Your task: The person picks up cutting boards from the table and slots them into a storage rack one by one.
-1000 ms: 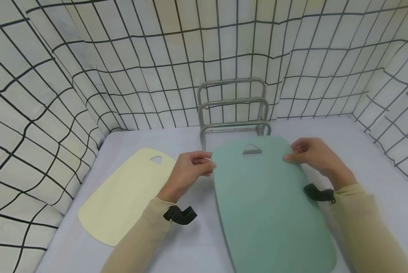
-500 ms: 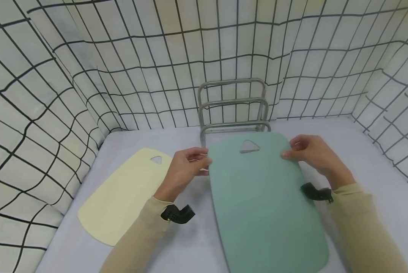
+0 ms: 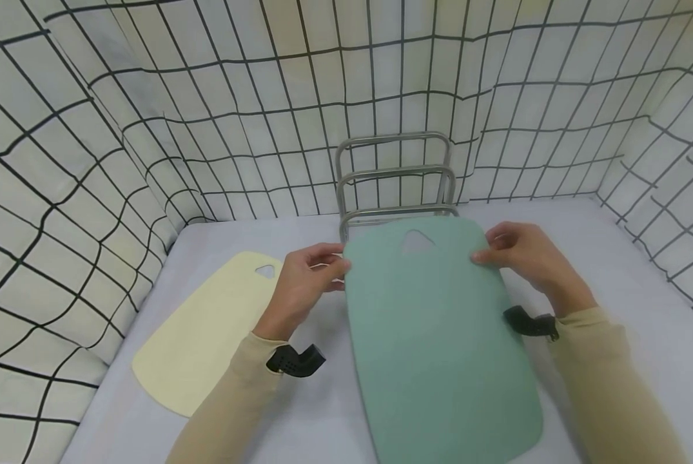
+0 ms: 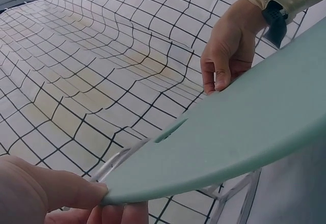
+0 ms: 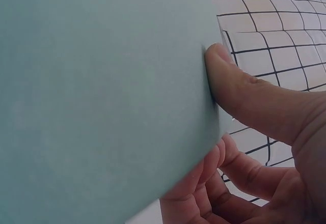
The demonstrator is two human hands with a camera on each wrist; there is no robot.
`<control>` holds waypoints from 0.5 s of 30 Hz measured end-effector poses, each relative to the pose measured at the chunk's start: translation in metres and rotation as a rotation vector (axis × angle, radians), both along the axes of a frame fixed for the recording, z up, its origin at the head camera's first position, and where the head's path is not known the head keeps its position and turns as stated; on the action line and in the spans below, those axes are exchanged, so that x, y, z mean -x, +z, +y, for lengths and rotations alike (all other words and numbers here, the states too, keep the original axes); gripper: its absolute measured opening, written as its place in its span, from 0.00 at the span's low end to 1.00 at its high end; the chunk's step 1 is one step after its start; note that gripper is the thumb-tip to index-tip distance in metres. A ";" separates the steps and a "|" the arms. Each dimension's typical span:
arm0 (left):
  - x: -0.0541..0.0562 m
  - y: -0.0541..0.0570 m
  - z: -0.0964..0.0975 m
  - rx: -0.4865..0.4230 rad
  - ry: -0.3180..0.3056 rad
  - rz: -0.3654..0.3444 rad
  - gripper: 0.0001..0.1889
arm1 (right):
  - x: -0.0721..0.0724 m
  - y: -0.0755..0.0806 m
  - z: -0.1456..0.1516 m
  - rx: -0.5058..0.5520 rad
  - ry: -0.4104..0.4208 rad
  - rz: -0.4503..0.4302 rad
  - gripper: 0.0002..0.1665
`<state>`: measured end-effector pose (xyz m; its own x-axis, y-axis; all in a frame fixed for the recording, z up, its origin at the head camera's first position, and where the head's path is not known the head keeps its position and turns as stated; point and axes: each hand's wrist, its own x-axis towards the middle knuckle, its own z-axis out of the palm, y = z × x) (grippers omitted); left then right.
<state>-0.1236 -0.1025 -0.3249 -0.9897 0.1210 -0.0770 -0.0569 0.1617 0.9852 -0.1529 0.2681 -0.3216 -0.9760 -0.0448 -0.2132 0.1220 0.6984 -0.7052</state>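
A green cutting board with a rounded triangular hole is held up by both hands, its holed end tilted toward the metal rack. My left hand pinches its upper left corner, thumb on the front face and fingers behind, as the left wrist view shows. At the upper right edge my right hand grips the board the same way; in the right wrist view its thumb presses on the face. The board's top overlaps the lowest front loop of the rack in the head view.
To the left, a pale yellow cutting board lies flat on the white tabletop. White walls with a black grid enclose the back and both sides. The rack stands close to the back wall.
Both hands have carried the green cutting board away from me and slightly left, toward the rack. The yellow board and rack have stayed put.
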 end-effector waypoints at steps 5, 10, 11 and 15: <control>0.001 0.003 -0.003 0.004 0.016 0.017 0.19 | 0.002 0.004 -0.003 0.012 0.006 -0.006 0.42; 0.002 0.003 -0.006 -0.025 0.024 0.023 0.17 | 0.002 0.006 -0.006 0.033 0.002 -0.004 0.42; 0.002 0.003 -0.006 -0.032 0.023 0.020 0.16 | 0.002 0.006 -0.006 0.036 0.001 0.000 0.41; 0.003 0.002 -0.009 -0.035 0.012 0.006 0.17 | 0.001 0.004 -0.007 0.042 -0.007 0.014 0.40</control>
